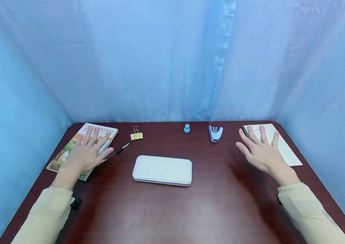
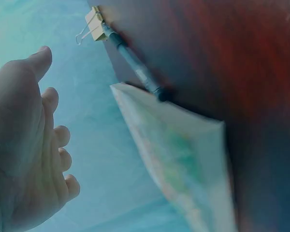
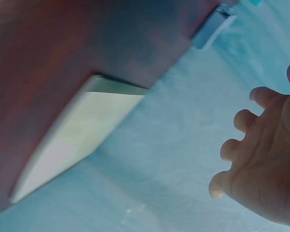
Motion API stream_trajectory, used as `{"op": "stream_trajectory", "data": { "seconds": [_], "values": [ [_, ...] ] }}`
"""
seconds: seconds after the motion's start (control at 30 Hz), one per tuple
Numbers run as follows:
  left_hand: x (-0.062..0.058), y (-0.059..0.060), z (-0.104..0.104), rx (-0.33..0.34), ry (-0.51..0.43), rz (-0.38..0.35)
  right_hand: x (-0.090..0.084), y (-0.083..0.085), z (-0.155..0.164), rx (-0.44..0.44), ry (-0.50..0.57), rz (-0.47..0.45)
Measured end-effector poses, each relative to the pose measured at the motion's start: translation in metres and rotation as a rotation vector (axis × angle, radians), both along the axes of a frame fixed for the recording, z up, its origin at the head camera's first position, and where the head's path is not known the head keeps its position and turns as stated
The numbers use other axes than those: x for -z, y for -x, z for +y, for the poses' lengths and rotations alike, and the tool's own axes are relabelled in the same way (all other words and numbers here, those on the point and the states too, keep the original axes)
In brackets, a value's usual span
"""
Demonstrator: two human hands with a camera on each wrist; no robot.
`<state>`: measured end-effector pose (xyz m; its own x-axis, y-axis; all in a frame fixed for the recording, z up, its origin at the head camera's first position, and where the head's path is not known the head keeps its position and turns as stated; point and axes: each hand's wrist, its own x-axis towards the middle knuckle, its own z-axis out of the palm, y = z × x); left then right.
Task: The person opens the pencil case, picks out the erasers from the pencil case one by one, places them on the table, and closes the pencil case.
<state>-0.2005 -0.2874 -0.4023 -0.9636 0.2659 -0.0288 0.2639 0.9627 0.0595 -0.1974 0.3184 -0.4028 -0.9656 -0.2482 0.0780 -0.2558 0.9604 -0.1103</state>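
Note:
My left hand [image 1: 90, 146] is spread open, palm down, over a colourful magazine [image 1: 68, 149] at the table's left edge and holds nothing. In the left wrist view the left hand [image 2: 24, 145] has relaxed fingers, clear of the magazine [image 2: 179, 164]. Its thumb is next to a black pen [image 1: 115, 152]. My right hand [image 1: 259, 147] hovers open over the left part of a white notebook [image 1: 282, 145] at the right, casting a shadow on the table. Seen from the right wrist, the right hand [image 3: 261, 159] is empty and the notebook [image 3: 82, 130] lies apart from it.
A white pencil case [image 1: 162, 170] lies shut in the middle of the dark red table [image 1: 221, 203]. Along the back are a gold binder clip [image 1: 136, 135], a small blue cap-like piece [image 1: 187, 128] and a blue-grey stapler [image 1: 215, 133]. Blue curtains enclose the table.

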Motion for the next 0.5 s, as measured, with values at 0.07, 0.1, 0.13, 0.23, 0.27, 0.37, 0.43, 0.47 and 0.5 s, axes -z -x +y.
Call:
{"op": "stream_trajectory", "data": {
  "seconds": [0.07,0.1,0.13,0.23,0.27,0.37,0.43,0.47,0.5],
  "values": [
    [-0.007,0.002,0.001,0.013,0.015,0.021,-0.008,-0.001,-0.009,-0.011,-0.011,0.027],
    [-0.010,0.002,0.001,0.020,0.020,0.033,-0.012,-0.002,-0.013,-0.018,-0.017,0.040],
    [-0.013,0.002,0.003,0.027,0.016,0.039,-0.016,-0.003,-0.017,-0.026,-0.023,0.054],
    [-0.022,0.002,0.007,0.053,0.017,0.059,-0.026,-0.009,-0.031,-0.065,-0.036,0.101],
    [-0.025,0.001,0.010,0.061,0.023,0.069,-0.029,-0.011,-0.036,-0.080,-0.034,0.114],
    [-0.028,-0.001,0.022,0.095,0.044,0.113,-0.033,-0.018,-0.053,-0.135,-0.015,0.161],
    [-0.026,-0.002,0.034,0.129,0.055,0.144,-0.033,-0.023,-0.066,-0.182,0.015,0.179],
    [-0.023,-0.004,0.041,0.153,0.064,0.161,-0.032,-0.026,-0.072,-0.211,0.030,0.184],
    [-0.019,-0.005,0.048,0.189,0.061,0.179,-0.031,-0.029,-0.079,-0.240,0.046,0.184]
  ]
}}
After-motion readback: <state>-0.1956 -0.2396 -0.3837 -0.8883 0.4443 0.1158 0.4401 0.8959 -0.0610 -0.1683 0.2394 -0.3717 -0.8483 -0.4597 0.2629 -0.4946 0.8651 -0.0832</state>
